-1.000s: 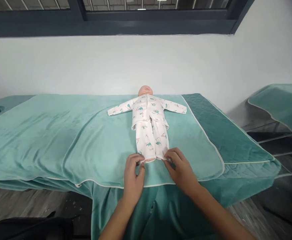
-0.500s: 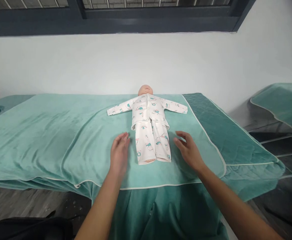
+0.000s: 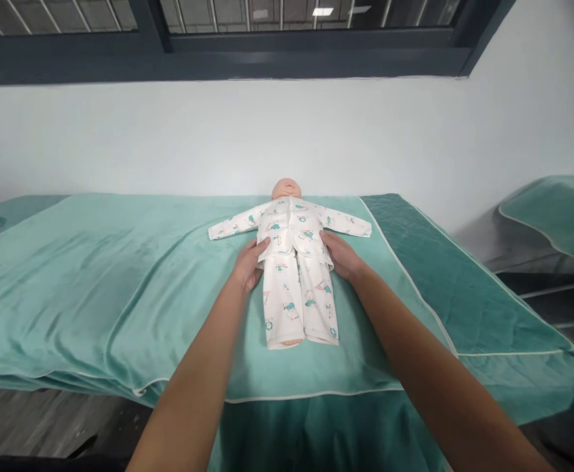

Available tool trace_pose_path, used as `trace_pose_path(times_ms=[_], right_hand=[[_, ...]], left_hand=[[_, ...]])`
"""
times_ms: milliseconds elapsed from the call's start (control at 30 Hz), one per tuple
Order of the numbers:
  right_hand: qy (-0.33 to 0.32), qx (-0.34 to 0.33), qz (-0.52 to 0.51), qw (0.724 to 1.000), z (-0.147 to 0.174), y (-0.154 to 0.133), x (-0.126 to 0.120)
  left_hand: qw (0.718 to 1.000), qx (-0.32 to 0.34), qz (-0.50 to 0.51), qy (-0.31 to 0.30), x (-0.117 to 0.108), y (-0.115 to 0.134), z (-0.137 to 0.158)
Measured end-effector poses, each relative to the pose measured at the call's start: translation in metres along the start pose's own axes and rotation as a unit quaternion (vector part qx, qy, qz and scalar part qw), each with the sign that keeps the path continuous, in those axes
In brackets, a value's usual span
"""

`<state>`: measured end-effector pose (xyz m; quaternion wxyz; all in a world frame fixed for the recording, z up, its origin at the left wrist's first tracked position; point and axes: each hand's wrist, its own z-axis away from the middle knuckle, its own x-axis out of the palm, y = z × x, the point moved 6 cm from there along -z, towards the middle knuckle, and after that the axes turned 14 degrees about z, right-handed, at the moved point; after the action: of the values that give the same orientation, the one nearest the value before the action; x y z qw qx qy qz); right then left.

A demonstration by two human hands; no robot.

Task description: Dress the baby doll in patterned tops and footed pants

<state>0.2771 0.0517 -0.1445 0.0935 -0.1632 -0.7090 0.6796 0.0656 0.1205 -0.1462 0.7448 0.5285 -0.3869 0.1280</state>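
Note:
A baby doll [image 3: 287, 189] lies on its back on the green blanket, arms spread out to the sides. It wears a white printed long-sleeved shirt [image 3: 287, 226] and matching white trousers [image 3: 287, 305]. My left hand [image 3: 251, 263] holds the left side of the doll's waist, its thumb on the shirt and its other fingers low along the side, partly hidden. On the opposite side my right hand [image 3: 340, 254] grips the waist, fingertips against the shirt. The hem of the shirt overlaps the top of the trousers. Both sleeves lie flat, apart from my hands.
A light green blanket [image 3: 119, 282] with pale piping covers the bed and hangs over its front edge. Darker quilted green bedding [image 3: 444, 275] shows at the right. Behind stands a white wall [image 3: 218, 137] below a barred window [image 3: 287, 59]. Another green cover [image 3: 562, 213] is at far right.
Both hands have moved forward and inward, from beside the trousers to the sides of the doll's waist, and now touch it. The doll lies in the same pose; the view has tilted slightly.

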Motion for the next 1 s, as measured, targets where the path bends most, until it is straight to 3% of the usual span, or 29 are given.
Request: trace_pose_path(times_ms=[167, 433, 600, 700, 833, 1000], right_hand=[[-0.075, -0.021, -0.079, 0.994, -0.006, 0.001, 0.008], [-0.105, -0.026, -0.096, 0.989, -0.02, -0.002, 0.018], [-0.1, -0.018, -0.123, 0.987, -0.026, 0.0, 0.017], [-0.069, -0.012, -0.106, 0.992, -0.021, 0.0, 0.014], [0.017, -0.025, -0.058, 0.998, -0.005, 0.0, 0.005], [0.171, -0.017, 0.144, 0.975, 0.042, 0.001, -0.011]], left_hand=[[1.0, 0.008, 0.007, -0.008, 0.002, 0.001, -0.013], [0.999, 0.023, 0.014, -0.023, 0.009, 0.003, -0.036], [0.999, 0.027, 0.018, -0.008, 0.01, 0.003, -0.035], [0.998, 0.06, 0.003, 0.027, 0.007, 0.005, -0.025], [0.982, 0.166, -0.065, 0.06, -0.002, 0.013, -0.002], [0.945, 0.258, -0.202, 0.024, -0.008, 0.013, 0.026]])
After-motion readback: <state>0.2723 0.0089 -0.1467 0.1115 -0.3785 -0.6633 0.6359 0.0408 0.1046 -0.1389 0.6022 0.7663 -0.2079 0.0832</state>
